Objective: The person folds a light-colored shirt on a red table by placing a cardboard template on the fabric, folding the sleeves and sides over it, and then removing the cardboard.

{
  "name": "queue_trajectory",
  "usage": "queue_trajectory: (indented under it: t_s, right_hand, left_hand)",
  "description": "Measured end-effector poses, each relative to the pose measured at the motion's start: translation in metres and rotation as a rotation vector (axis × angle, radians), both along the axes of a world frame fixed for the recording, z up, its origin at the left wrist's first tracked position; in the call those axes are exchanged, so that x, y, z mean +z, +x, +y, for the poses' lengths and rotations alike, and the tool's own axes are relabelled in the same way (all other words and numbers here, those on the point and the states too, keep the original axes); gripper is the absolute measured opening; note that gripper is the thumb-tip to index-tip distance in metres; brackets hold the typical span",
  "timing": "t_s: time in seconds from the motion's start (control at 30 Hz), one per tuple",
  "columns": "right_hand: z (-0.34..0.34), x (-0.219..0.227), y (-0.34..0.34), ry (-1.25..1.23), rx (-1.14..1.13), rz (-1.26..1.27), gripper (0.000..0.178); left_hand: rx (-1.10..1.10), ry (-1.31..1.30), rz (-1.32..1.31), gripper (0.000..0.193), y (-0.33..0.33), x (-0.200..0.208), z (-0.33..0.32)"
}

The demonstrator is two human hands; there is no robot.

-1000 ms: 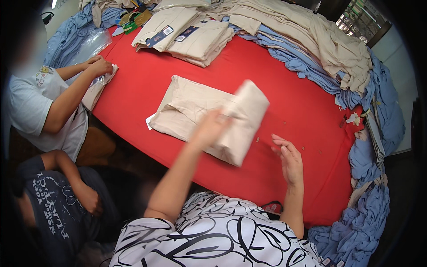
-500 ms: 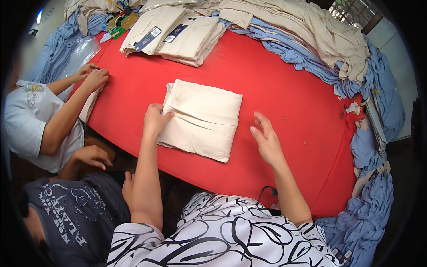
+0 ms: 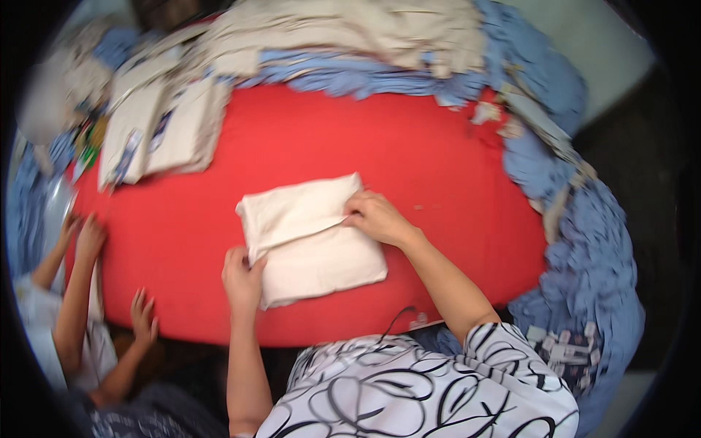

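A folded cream garment (image 3: 314, 266) lies flat on the red table cover in front of me, with a crease running across its middle. At its left edge my left hand (image 3: 242, 283) is closed, thumb on top and fingers at the side. My right hand (image 3: 381, 217) pinches the cloth at the right edge, by the end of the crease. The fingertips under the cloth are hidden.
Stacked folded cream garments (image 3: 193, 124) with dark tags lie at the far left. Blue garments (image 3: 584, 248) heap along the right edge, and cream cloth (image 3: 343, 33) lines the back. Co-workers' hands (image 3: 142, 317) rest by the table's left side.
My right hand has come in from the right and taken hold of the garment's right edge. My left hand stays at the left edge. The whole view has shifted and turned.
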State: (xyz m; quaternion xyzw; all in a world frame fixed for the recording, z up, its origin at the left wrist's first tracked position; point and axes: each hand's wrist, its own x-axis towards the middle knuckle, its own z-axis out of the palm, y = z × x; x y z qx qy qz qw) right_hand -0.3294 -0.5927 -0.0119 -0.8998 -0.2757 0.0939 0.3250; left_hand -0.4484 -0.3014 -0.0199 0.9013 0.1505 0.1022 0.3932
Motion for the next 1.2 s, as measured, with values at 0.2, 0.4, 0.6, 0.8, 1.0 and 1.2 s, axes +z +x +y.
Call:
queue_trajectory:
  t_s: [0.2,0.4,0.6,0.8,1.0,1.2]
  right_hand:
    - [-0.122,0.027,0.050,0.027,-0.331,-0.255,0.017]
    - [-0.435,0.084,0.081,0.214,-1.908,-0.718,0.078]
    - [-0.506,0.102,0.126,1.125,-1.386,0.206,0.082]
    - [-0.544,0.068,0.173,0.944,-1.681,0.086,0.061]
    - [-0.591,0.027,0.171,0.973,-1.326,0.042,0.038]
    - [-0.585,0.021,0.185,1.382,-1.293,0.189,0.031]
  left_hand:
    - [-0.126,-0.167,0.043,0.034,0.001,0.005,-0.090]
    - [-0.113,-0.130,0.082,0.039,-0.012,0.005,-0.122]
    - [-0.169,-0.019,0.158,0.036,-0.006,0.009,-0.117]
    - [-0.189,-0.014,0.142,0.034,-0.002,0.006,-0.121]
    - [-0.138,0.018,0.070,0.034,-0.010,0.010,-0.119]
    - [-0.158,0.056,0.097,0.032,-0.015,0.011,-0.112]
